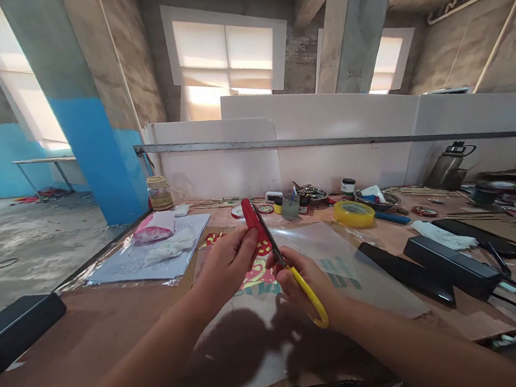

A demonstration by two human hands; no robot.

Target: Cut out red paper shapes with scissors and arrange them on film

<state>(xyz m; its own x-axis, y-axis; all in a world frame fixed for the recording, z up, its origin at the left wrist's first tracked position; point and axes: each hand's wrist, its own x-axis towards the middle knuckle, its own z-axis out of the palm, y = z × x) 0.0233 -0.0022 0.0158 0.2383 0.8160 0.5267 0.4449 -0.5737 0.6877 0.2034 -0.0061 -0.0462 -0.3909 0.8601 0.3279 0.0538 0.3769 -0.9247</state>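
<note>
My left hand (225, 260) is closed around a red strip of thin, folded-looking material (249, 214), the thumb pressed on its front. The strip stands up above the fingers; I cannot tell whether it is cloth or paper. In my right hand (311, 270) is a pair of scissors (311, 298) with yellow handles and dark blades. The blades point up and left, lying along the right edge of the red strip, and look nearly closed. Behind and below both hands lies a sheet with a red, yellow and green design (252, 276), partly hidden by the hands.
White papers (190, 242) lie at the left. Along the back are a glass jar (160, 194), a metal bowl (315, 194) and small paint pots. A roll of yellow tape (353, 213) sits right of centre. Black devices (452, 266) with cables occupy the right.
</note>
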